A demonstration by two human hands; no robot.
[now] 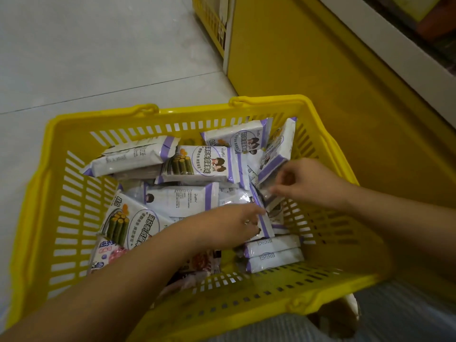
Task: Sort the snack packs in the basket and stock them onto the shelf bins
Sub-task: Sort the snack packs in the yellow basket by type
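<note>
Gripping snack pack, left hand near end, right hand far end

Pale grey floor (one thin joint line crossing it); striped grey cloth at lower right

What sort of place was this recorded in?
Most likely a shop aisle during restocking. A yellow slotted plastic shopping basket holds many identical white-and-purple snack packs. Next to it, a yellow shelf base stands on a grey tiled floor.
</note>
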